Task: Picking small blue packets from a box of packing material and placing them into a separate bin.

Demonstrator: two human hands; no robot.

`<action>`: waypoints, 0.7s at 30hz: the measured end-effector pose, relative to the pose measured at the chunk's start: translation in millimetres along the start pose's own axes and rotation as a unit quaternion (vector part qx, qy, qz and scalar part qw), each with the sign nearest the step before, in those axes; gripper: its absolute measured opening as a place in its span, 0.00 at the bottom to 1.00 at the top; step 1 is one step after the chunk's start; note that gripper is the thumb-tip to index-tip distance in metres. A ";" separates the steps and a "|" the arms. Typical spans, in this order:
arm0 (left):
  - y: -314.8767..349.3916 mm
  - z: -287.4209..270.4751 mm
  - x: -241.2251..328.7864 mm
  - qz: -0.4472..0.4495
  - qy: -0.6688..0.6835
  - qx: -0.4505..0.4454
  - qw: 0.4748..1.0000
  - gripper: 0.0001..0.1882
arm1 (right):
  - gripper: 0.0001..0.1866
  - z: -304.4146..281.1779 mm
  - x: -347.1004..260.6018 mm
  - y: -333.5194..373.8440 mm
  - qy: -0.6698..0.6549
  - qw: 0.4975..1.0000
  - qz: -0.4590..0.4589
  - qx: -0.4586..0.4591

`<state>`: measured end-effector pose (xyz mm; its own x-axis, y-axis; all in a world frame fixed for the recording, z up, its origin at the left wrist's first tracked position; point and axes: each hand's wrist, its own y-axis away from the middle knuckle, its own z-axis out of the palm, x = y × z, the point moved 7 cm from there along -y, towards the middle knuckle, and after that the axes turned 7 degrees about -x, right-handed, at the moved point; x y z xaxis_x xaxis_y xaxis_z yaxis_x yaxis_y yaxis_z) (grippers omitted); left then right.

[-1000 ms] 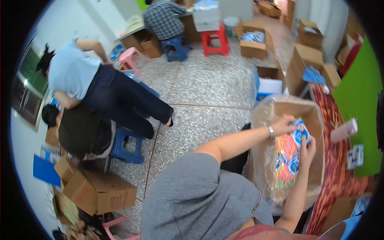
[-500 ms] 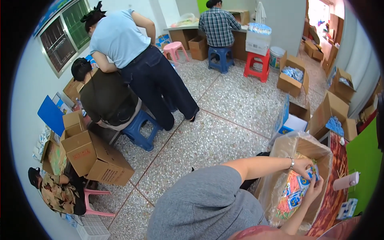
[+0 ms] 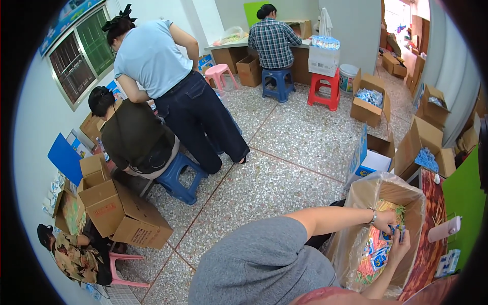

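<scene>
Blue packet [image 3: 402, 234] between both hands [image 3: 385, 219], seemingly inside carton [image 3: 413, 206].

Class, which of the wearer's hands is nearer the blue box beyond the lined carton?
Left: the left hand is on the side toward the blue box, while the right hand is lower in the picture, farther away.

Around 1 red stool [image 3: 324, 85]: on top, 1 white box [image 3: 324, 62]; just right of it, 1 bucket [image 3: 348, 82]. To its left, 4 people [image 3: 274, 46], 2 pink stools [image 3: 218, 70], at least 2 blue stools [image 3: 277, 80] and 1 window [image 3: 80, 56]. Nearer than it, rightward, 1 plastic-lined carton [image 3: 356, 206], the wearer's 2 hands [image 3: 399, 249] and 1 pink bottle [image 3: 444, 230].
</scene>
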<state>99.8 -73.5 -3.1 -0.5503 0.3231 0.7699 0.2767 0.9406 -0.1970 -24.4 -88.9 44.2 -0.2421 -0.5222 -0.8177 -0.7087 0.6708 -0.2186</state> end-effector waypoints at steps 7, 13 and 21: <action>12.9 -5.6 5.7 -0.090 0.011 -0.042 0.995 0.19 | 0.09 -11.6 -13.7 6.8 0.090 0.993 -0.033 0.063; 11.4 -18.5 12.4 -0.089 0.030 0.020 0.995 0.10 | 0.08 -10.1 -2.9 9.9 0.022 0.997 -0.060 0.053; 19.0 -50.8 -8.9 -0.064 0.402 0.253 0.877 0.08 | 0.16 -44.1 35.8 7.4 -0.173 0.957 0.048 0.228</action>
<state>150.0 -63.8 17.1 0.2391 0.2249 0.9446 -0.2451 0.9553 -0.1654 -67.6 -125.9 36.7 -0.0008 -0.2944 -0.9557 -0.3117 0.9081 -0.2795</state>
